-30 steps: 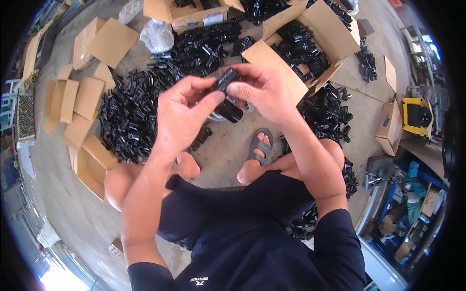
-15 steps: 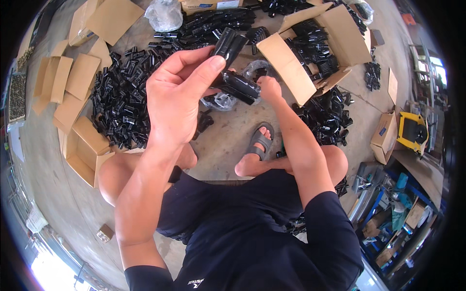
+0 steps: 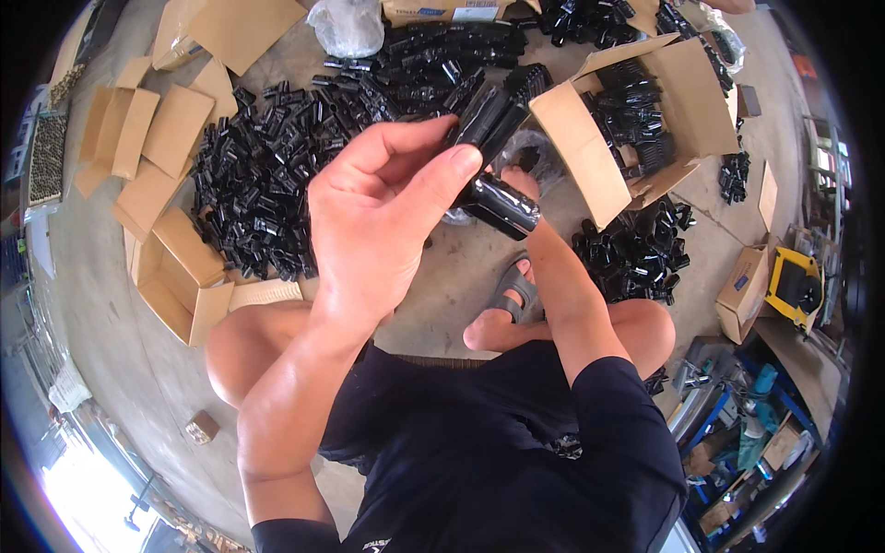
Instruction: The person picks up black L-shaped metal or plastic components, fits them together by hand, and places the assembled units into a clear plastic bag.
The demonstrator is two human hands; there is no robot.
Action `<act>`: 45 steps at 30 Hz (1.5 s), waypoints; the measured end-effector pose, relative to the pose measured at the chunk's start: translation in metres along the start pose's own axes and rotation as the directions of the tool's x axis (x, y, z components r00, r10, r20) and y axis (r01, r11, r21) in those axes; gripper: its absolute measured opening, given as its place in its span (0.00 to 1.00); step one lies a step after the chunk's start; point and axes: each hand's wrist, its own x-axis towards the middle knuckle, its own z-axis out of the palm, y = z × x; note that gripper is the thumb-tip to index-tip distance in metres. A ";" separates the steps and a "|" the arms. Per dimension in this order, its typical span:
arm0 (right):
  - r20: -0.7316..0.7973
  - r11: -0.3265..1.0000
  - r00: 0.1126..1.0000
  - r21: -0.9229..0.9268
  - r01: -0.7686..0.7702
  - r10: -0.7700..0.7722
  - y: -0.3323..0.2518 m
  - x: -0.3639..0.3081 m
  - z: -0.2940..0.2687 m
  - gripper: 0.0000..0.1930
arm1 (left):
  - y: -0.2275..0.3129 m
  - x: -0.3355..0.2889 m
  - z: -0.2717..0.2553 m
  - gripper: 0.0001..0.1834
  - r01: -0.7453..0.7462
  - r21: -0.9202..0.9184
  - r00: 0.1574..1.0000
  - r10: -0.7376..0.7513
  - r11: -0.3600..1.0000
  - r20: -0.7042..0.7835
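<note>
On the floor (image 3: 129, 359) I see one open box (image 3: 573, 157) holding black parts (image 3: 627, 111). Of two hands, the left hand (image 3: 383, 207) pinches one black joint (image 3: 490, 131) in mid-air; the right hand (image 3: 519, 182), partly hidden, may be gripping something, I cannot tell. The joint's upper tube (image 3: 483, 112) slants forward-right; its lower tube (image 3: 503, 207) points rightward, slightly back.

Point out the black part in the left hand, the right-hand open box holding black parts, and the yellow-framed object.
Black part (image 3: 503, 206), head view: its glossy lower section.
Open box (image 3: 579, 147), head view: its left flap.
Yellow-framed object (image 3: 796, 282), head view: its dark middle.
</note>
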 end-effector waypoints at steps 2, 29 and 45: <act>0.000 0.999 1.000 0.049 -0.013 0.013 -0.009 0.002 -0.002 0.12 | 0.000 0.001 0.000 0.14 -0.001 0.030 0.999 0.002 1.000 -0.041; -0.300 -0.199 0.954 0.935 0.294 0.000 -0.052 -0.188 -0.263 0.09 | -0.045 -0.016 0.015 0.11 0.019 0.051 1.000 -0.020 0.999 0.018; 0.026 -0.445 0.997 0.896 0.007 0.069 -0.067 -0.177 -0.252 0.08 | -0.062 -0.005 0.033 0.10 -0.005 0.177 1.000 0.007 0.984 -0.010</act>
